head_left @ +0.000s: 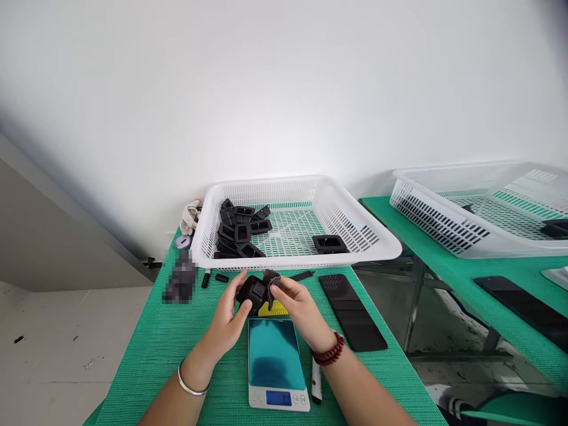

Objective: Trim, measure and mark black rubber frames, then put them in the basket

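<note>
My left hand (pixel 229 316) is closed on a black plastic part (pixel 252 291), thumb on its near side. In my right hand (pixel 302 305) a crumpled dark grey cloth (pixel 271 286) is pinched, right against the part. Both hands are above the far end of a digital scale (pixel 274 355) with a shiny plate. Behind the scale lies something yellow (pixel 276 308), partly hidden by the hands. Beyond them stands a white plastic basket (pixel 293 260) with several similar black frame-like parts (pixel 242 233) piled at its left and more at its right (pixel 329 243).
A black phone (pixel 352 312) lies right of the scale, and a white cutter-like tool (pixel 316 381) beside it. To the left are a marker (pixel 206 278), a tape roll (pixel 183 242) and a whitish glove-like cloth (pixel 190 218). Another white basket (pixel 444 236) occupies the neighbouring table.
</note>
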`<state>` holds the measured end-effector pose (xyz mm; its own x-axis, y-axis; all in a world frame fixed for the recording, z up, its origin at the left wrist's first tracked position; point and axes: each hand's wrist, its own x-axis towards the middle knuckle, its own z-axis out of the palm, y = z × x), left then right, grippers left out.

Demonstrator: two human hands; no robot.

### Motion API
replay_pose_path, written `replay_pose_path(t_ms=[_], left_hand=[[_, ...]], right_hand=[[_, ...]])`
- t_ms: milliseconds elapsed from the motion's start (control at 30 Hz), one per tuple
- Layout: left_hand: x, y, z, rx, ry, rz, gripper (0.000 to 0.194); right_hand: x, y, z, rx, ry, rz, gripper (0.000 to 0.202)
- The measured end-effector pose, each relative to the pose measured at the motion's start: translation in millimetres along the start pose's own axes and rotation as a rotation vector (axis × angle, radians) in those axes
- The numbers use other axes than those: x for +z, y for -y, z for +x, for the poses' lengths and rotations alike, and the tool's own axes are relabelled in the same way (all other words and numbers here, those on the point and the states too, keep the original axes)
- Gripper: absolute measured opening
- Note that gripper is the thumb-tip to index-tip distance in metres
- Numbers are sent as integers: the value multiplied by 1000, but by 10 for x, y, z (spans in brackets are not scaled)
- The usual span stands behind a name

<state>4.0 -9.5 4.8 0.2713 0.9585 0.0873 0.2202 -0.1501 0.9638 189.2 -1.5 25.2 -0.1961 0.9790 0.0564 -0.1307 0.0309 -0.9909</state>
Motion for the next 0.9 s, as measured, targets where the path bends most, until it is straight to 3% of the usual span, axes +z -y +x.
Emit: replay_pose_path(t_ms=[133,367,500,667,900], left_hand=[[-44,-2,-13,37,20,164,48],[-66,-73,-9,190,113,355,45],[-59,-74,8,244,138,415,47],[-68,-76,12,265,127,421,46],[-76,-97,-14,145,71,341,44]], right_hand=[[-33,-7,1,60,-25,-5,29],[-97,-43,8,65,43,-111,26],[-73,-70,6,-36,22,-277,25],[16,-106,4,-205,-107,-578,26],[-55,-81,10,-248,95,-598,21]])
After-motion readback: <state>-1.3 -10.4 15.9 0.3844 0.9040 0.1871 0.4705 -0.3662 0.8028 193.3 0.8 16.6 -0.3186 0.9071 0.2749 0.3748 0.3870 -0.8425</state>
